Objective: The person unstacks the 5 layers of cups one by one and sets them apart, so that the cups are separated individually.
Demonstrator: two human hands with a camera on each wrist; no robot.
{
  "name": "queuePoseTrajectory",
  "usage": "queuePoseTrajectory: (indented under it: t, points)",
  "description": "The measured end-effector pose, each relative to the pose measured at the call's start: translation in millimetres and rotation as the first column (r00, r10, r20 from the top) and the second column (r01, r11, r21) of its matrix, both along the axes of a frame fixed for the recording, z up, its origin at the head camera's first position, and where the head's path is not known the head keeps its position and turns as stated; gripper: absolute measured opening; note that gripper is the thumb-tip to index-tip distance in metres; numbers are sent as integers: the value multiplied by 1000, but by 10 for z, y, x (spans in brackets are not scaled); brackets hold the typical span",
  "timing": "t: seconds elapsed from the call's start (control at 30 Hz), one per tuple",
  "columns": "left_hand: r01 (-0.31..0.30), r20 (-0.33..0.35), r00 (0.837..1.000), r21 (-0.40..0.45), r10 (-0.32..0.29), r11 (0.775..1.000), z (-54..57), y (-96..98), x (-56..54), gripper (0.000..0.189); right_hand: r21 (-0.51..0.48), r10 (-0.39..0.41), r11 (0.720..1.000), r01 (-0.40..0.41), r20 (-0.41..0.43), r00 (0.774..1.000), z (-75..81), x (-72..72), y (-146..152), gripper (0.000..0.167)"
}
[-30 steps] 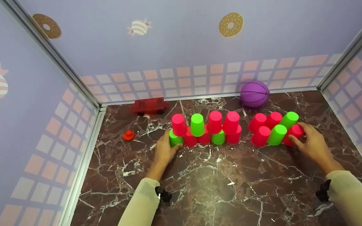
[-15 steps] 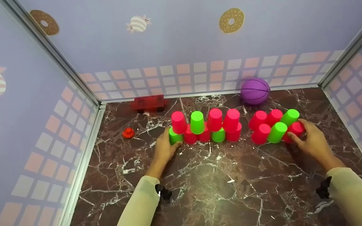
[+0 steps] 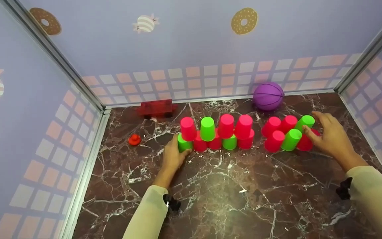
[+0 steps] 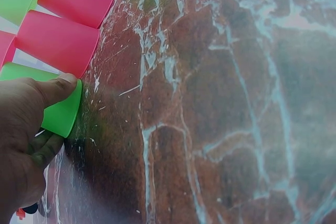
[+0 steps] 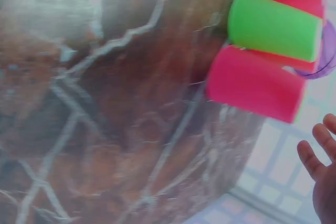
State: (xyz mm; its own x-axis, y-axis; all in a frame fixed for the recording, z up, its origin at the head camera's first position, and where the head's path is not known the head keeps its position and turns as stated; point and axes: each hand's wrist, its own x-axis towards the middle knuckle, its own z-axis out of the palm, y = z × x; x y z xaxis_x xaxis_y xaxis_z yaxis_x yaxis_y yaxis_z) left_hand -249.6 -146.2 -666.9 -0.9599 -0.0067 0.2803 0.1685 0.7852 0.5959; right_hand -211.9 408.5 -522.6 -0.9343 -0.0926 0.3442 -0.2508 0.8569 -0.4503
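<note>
In the head view, upside-down pink and green cups stand in two tiers, the upper pink cup (image 3: pixel 188 128) and upper green cup (image 3: pixel 207 128) among them. My left hand (image 3: pixel 172 156) grips the green cup (image 3: pixel 184 144) at the lower left end, thumb (image 4: pixel 62 85) on its near side. To the right is a separate cluster of cups. Beside that cluster's right end my right hand (image 3: pixel 335 139) is raised with fingers spread, by a pink cup (image 3: pixel 304 142) and a green cup (image 3: pixel 305 122). The right wrist view shows a gap between its fingers (image 5: pixel 311 158) and the pink cup (image 5: pixel 256 83).
A purple ball (image 3: pixel 268 96) rests against the back wall. A red toy vehicle (image 3: pixel 157 108), blurred, and a small orange-red toy duck (image 3: pixel 134 139) are at the left. Patterned walls enclose the dark marbled surface (image 3: pixel 224 199) on three sides.
My right hand has let go of the right-end pink cup and moved up from it, fingers opening. My left hand has kept its hold, and the stacked cups stand as before.
</note>
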Motion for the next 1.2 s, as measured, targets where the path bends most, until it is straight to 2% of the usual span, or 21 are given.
queuePoseTrajectory:
  t: [0.2, 0.4, 0.63, 0.93, 1.2]
  points:
    - [12, -23, 1000, 22, -12, 1000, 10, -4, 5, 72, 32, 68, 997, -67, -19, 998, 268, -133, -338, 69]
    - [9, -18, 1000, 30, -9, 1000, 17, -2, 12, 73, 51, 142, 989, -141, -17, 990, 377, -256, -708, 67]
    - [2, 2, 1000, 34, -3, 999, 32, 7, 13, 74, 32, 238, 971, -237, -36, 971, 363, -308, -1084, 66]
    - [-4, -5, 1000, 27, 4, 1000, 29, 10, 18, 74, 65, 304, 951, -303, -1, 953, 298, -312, -1437, 69]
    - [-7, -27, 1000, 42, 8, 999, 7, 19, 17, 74, 58, 339, 938, -340, 34, 940, 234, -304, -1623, 75]
